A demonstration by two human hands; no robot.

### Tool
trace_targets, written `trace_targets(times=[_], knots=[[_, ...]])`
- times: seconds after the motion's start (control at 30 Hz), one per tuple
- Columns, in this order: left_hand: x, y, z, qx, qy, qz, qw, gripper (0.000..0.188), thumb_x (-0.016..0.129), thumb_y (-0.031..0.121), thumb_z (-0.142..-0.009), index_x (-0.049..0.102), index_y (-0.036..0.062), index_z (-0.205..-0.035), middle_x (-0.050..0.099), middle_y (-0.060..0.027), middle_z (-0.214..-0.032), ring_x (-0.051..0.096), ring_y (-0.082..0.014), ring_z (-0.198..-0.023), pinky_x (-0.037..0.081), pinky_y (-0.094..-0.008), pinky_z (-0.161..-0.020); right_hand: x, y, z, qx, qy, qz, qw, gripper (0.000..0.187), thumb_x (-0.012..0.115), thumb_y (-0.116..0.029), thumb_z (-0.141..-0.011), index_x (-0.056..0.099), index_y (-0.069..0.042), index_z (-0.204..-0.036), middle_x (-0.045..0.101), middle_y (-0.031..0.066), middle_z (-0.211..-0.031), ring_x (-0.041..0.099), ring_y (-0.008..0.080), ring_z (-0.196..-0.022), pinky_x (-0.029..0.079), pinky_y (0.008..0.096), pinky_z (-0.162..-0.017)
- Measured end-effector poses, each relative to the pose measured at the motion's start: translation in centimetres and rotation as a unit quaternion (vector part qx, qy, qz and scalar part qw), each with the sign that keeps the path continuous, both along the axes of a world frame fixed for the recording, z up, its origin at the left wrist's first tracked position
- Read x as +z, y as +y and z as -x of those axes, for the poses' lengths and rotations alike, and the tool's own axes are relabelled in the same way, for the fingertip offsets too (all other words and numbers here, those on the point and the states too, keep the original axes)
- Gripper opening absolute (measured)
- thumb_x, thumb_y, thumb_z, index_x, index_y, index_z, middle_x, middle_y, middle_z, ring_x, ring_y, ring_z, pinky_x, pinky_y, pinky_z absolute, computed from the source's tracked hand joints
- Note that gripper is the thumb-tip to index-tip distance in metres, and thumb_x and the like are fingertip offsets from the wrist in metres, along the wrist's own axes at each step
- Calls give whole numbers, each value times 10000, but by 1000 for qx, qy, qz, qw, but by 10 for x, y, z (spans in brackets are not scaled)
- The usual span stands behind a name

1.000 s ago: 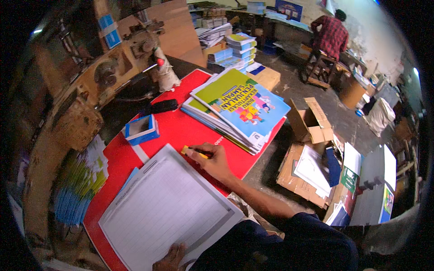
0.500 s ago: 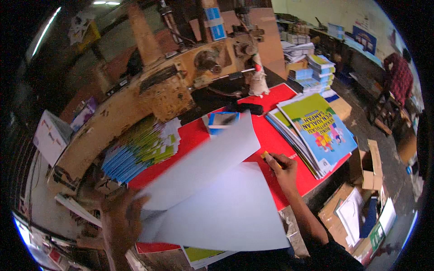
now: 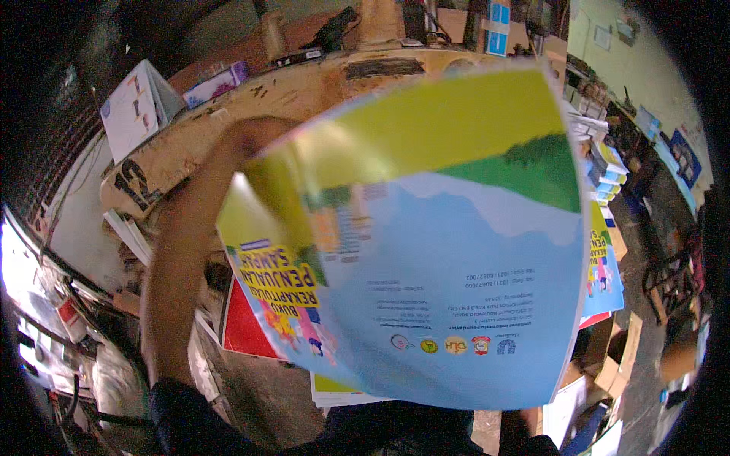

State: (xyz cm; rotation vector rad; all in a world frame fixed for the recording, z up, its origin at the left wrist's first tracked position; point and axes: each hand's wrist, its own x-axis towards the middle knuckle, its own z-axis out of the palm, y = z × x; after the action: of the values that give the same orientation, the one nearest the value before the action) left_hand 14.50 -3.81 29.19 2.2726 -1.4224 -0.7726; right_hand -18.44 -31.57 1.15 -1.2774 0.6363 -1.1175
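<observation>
A large glossy cover sheet (image 3: 456, 251), yellow-green, green and light blue with printed text and small round logos, is held up in front of me and fills the middle of the view. It bends at its left side, where a coloured front panel with lettering and cartoon figures folds inward. My left hand (image 3: 262, 138) grips the upper left edge of this sheet, its fingers closed and partly hidden behind it. Of my right arm only a dark strip of forearm (image 3: 518, 431) shows below the sheet; the right hand is hidden.
A red board (image 3: 247, 327) lies on the worktable, mostly covered. More printed booklets (image 3: 604, 266) lie at right, with stacks of booklets (image 3: 608, 171) beyond. A large worn machine beam (image 3: 319, 91) crosses the back. Cardboard boxes (image 3: 620, 361) stand at lower right.
The sheet has been raised and turned so its printed side faces me. My left hand has moved up and forward with it. My right hand has gone out of sight; the view has shifted left.
</observation>
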Motion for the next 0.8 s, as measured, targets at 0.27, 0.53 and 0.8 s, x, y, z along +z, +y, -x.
trace_targets(times=[0.27,0.53,0.8], knots=[[-220,-81,-46,-96,83,-113,985,297,734,222,-906,730,10,-1115,758,-112,-1053,700,-226,-909,562,-398,-844,9,-1,6,-40,6,-26,999,199,641,-276,-1049,695,-101,-970,458,-89,-716,377,19,-597,254,242,-503],[-216,15,90,-27,-134,259,956,546,659,495,-961,657,113,-1352,623,-195,-1419,583,-345,-1328,407,-523,-1144,1,-13,10,-54,10,-9,998,224,675,-268,-1033,731,-74,-1129,604,-32,-812,551,57,-638,455,231,-551],[-255,55,169,66,-267,157,948,988,572,833,-829,435,209,-1582,297,-174,-1678,230,-381,-1567,84,-615,-1267,49,46,17,114,218,329,912,393,769,-133,-932,671,-34,-1299,687,21,-912,625,95,-774,519,265,-680]])
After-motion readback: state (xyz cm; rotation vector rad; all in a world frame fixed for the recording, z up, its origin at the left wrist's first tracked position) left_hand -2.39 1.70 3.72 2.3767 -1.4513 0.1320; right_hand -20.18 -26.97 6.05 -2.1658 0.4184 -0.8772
